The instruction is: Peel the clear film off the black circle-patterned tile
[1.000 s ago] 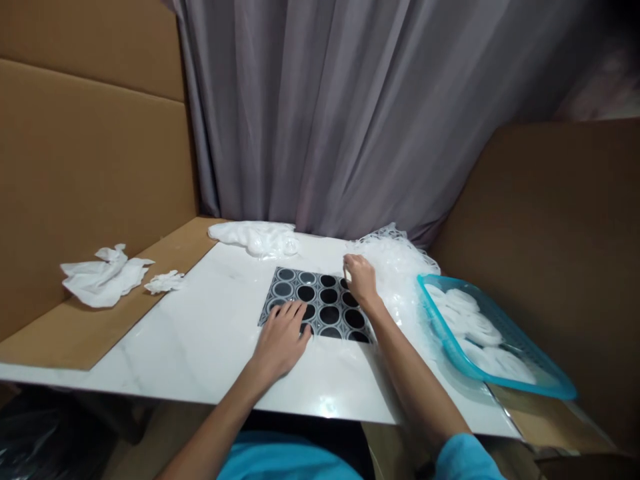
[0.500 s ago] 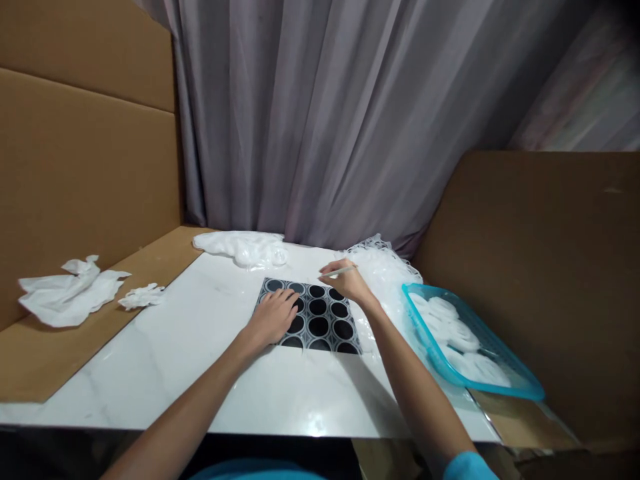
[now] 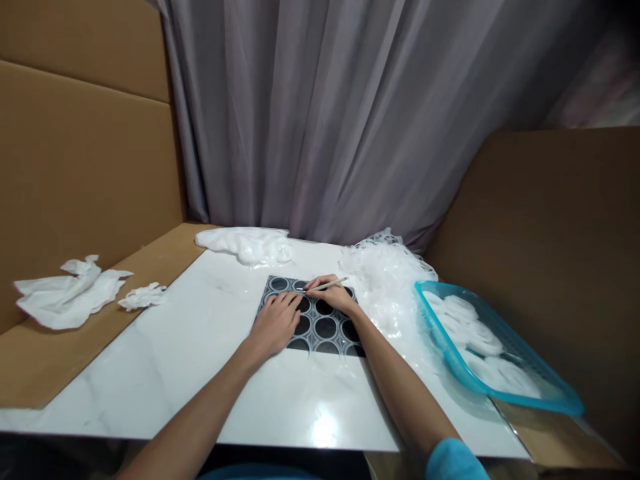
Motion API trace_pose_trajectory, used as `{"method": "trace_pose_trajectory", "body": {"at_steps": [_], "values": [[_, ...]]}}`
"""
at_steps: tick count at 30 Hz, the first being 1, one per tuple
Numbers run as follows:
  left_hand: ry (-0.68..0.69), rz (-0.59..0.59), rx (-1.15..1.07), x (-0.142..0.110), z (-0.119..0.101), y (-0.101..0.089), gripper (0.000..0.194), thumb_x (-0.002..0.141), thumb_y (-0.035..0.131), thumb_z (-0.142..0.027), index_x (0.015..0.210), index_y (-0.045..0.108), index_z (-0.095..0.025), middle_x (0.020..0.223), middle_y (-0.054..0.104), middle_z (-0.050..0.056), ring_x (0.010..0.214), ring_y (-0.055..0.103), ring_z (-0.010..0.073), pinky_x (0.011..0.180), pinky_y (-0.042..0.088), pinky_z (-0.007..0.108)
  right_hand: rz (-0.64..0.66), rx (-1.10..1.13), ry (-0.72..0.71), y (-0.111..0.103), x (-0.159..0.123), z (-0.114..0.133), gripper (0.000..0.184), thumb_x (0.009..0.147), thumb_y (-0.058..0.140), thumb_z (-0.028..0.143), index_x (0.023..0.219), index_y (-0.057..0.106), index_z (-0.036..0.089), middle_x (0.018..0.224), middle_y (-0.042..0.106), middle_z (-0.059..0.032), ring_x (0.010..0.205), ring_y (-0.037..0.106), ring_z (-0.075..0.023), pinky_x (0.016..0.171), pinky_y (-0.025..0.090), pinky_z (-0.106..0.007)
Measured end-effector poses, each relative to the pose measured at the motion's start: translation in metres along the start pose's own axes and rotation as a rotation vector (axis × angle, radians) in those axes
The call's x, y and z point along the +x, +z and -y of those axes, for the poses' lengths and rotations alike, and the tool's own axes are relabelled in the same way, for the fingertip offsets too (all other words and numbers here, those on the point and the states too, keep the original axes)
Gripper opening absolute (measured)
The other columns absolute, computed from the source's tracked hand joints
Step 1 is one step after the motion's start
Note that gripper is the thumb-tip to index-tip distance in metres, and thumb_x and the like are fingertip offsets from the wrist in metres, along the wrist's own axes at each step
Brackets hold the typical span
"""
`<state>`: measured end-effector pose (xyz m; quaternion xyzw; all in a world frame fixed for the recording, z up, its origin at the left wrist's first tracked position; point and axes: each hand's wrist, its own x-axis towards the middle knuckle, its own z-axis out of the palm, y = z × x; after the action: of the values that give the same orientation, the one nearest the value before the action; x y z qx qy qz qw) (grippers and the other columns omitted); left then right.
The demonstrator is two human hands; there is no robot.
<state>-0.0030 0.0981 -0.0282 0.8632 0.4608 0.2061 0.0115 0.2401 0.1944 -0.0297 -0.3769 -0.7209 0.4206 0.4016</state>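
A dark sheet patterned with rows of black circles and pale rings (image 3: 326,328) lies flat on the white marbled tabletop (image 3: 200,360). Over its left part rests my left hand (image 3: 278,320), palm down with the fingers stretched out. My right hand (image 3: 330,291) is closed in a pinch around a slim pale pen-like tool (image 3: 330,285). The tool's metallic tip points left, at the upper rows of circles near my left fingertips. Its exact kind is too small to make out. My hands hide parts of the sheet.
White stringy scraps (image 3: 387,267) are heaped behind my right arm. A turquoise plastic basket (image 3: 500,393) holding white round pieces stands at right. White plastic (image 3: 245,245) lies at the back left, and crumpled tissues (image 3: 73,293) lie at left. Cardboard walls (image 3: 85,147) and a grey curtain (image 3: 320,113) enclose the table.
My right hand has moved left and down onto the sheet, bringing the tool's tip close to my left fingers. My left hand stays on the sheet. The view has shifted slightly.
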Motion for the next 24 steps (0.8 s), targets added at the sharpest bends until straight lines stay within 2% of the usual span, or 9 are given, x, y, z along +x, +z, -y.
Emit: {"method": "trace_pose_trajectory", "body": {"at_steps": [9, 14, 16, 20, 22, 24], "values": [[-0.024, 0.007, -0.014, 0.004, -0.003, 0.001, 0.049, 0.115, 0.039, -0.032, 0.160, 0.056, -0.023, 0.158, 0.064, 0.011, 0.144, 0.057, 0.0307, 0.121, 0.042, 0.052, -0.012, -0.011, -0.013, 0.005, -0.002, 0.005, 0.035, 0.077, 0.094, 0.053, 0.082, 0.082, 0.020, 0.104, 0.086, -0.0104, 0.099, 0.080, -0.0278, 0.095, 0.063, -0.042], [-0.030, 0.009, -0.024, 0.003, -0.005, -0.003, 0.049, 0.115, 0.038, -0.031, 0.159, 0.058, -0.023, 0.158, 0.064, 0.011, 0.144, 0.057, 0.0306, 0.122, 0.043, 0.052, 0.002, -0.074, -0.083, 0.005, -0.003, 0.008, 0.033, 0.088, 0.086, 0.052, 0.082, 0.081, 0.020, 0.102, 0.085, -0.0102, 0.097, 0.081, -0.0277, 0.093, 0.063, -0.040], [-0.033, 0.017, -0.032, 0.004, -0.006, -0.004, 0.048, 0.115, 0.038, -0.031, 0.158, 0.059, -0.023, 0.158, 0.064, 0.012, 0.145, 0.056, 0.0312, 0.121, 0.043, 0.052, 0.010, -0.183, -0.122, 0.009, -0.006, 0.012, 0.028, 0.093, 0.082, 0.048, 0.085, 0.080, 0.021, 0.101, 0.085, -0.0092, 0.096, 0.080, -0.0271, 0.091, 0.062, -0.038], [-0.046, 0.021, -0.040, 0.005, -0.009, -0.004, 0.047, 0.114, 0.040, -0.033, 0.155, 0.061, -0.024, 0.158, 0.064, 0.012, 0.147, 0.055, 0.0324, 0.122, 0.042, 0.053, 0.037, -0.582, -0.186, 0.020, -0.012, 0.024, 0.008, 0.099, 0.075, 0.031, 0.097, 0.080, 0.025, 0.102, 0.083, -0.0074, 0.096, 0.077, -0.0252, 0.092, 0.057, -0.034], [-0.057, 0.018, -0.040, 0.005, -0.010, -0.004, 0.047, 0.114, 0.040, -0.033, 0.156, 0.061, -0.025, 0.158, 0.064, 0.012, 0.148, 0.055, 0.0327, 0.123, 0.042, 0.054, -0.022, -0.749, -0.176, 0.022, -0.009, 0.030, 0.003, 0.097, 0.076, 0.027, 0.098, 0.078, 0.025, 0.099, 0.081, -0.0069, 0.095, 0.075, -0.0249, 0.091, 0.055, -0.032], [-0.063, 0.017, -0.035, 0.004, -0.012, -0.005, 0.048, 0.114, 0.039, -0.033, 0.156, 0.060, -0.025, 0.159, 0.064, 0.012, 0.148, 0.055, 0.0324, 0.123, 0.042, 0.054, -0.142, -0.836, -0.141, 0.016, -0.001, 0.037, 0.003, 0.098, 0.074, 0.026, 0.099, 0.076, 0.024, 0.098, 0.080, -0.0073, 0.095, 0.074, -0.0250, 0.089, 0.054, -0.030]]}}
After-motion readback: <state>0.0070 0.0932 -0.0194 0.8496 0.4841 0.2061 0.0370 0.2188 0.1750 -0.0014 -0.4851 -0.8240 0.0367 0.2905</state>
